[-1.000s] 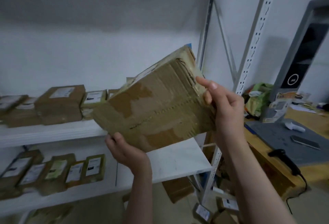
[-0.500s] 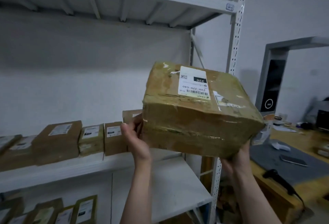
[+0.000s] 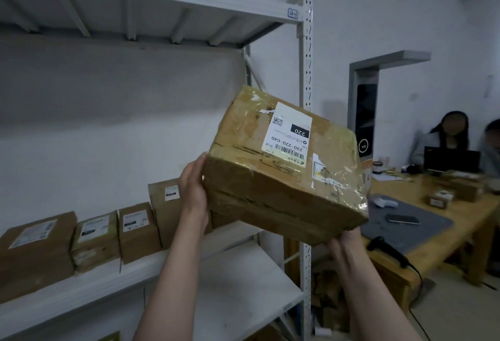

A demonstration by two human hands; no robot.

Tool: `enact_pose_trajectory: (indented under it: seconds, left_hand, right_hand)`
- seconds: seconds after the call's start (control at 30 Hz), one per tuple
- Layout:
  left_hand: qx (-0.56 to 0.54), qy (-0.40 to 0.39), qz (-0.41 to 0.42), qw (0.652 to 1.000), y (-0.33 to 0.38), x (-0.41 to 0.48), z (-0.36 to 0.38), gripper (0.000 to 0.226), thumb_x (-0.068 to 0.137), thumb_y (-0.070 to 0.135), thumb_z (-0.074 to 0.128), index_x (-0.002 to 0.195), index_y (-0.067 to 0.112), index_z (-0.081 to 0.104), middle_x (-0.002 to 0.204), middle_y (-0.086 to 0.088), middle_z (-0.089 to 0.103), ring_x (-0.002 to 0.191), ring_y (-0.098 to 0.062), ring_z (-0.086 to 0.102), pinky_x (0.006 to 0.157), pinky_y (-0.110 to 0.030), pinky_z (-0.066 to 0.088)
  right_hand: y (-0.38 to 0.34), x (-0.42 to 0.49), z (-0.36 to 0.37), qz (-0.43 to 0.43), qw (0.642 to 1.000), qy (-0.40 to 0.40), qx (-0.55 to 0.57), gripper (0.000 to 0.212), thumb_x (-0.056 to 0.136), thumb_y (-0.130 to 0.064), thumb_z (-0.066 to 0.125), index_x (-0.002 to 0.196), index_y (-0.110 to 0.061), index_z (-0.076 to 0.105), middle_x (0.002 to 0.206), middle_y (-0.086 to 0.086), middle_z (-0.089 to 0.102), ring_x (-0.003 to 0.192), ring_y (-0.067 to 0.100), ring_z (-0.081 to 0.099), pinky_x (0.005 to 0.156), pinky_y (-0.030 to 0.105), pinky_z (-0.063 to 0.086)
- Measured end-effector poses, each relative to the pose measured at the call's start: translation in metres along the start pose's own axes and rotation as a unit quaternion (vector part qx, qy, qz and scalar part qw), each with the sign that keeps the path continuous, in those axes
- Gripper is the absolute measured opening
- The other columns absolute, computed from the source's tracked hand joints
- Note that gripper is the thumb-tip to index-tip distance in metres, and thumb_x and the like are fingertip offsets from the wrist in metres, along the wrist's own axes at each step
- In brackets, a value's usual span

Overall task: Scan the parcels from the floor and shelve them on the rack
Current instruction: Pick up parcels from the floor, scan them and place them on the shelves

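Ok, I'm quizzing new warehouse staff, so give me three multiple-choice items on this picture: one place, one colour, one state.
1. Where does the black handheld barcode scanner lie?
A) in a drawer
B) on the wooden table
C) on a wall hook

2. What colour is the flat mat on that table?
A) grey
B) red
C) green

3. How is the tape-wrapped brown cardboard parcel?
A) open and empty
B) cut in half
C) held up, tilted

Key: 1B, it lies at the table's near edge. 2A, the mat is grey. 3C, the left hand and right hand hold it in the air.
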State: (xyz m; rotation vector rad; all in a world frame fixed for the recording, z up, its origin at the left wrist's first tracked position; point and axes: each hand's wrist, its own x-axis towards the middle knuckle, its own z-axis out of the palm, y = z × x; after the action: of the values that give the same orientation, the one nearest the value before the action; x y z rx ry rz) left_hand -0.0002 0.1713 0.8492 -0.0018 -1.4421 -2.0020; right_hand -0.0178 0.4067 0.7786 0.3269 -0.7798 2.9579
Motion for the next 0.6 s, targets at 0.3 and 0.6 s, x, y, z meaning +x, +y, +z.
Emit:
enact_pose_trajectory:
  seconds: [0.3, 0.6]
  left_hand:
    - [0.064, -0.028, -0.007, 0.997, -0.011, 0.042, 0.014, 0.025, 0.076, 0.046, 0.064, 0.087, 0.024, 0.069, 0.090, 0.001, 0.066, 0.101, -0.023, 0.059, 0.091, -0.040, 0.046]
    - [0.225, -0.066, 0.040, 0.971, -0.016, 0.049, 0.095, 0.048, 0.096, 0.061, 0.048, 0.120, 0.022, 0.059, 0.114, 0.006, 0.060, 0.110, -0.015, 0.056, 0.097, -0.037, 0.043]
  right_hand:
    - [-0.019, 0.014, -0.018, 0.130, 0.985, -0.113, 0.015, 0.088, 0.006, -0.040, 0.100, 0.085, -0.007, 0.081, 0.097, 0.022, 0.074, 0.079, 0.039, 0.074, 0.056, 0.052, 0.059]
    - [-0.039, 0.048, -0.076, 0.156, 0.983, -0.045, 0.081, 0.108, 0.020, -0.044, 0.100, 0.118, -0.013, 0.067, 0.108, 0.019, 0.072, 0.087, 0.037, 0.073, 0.070, 0.052, 0.061]
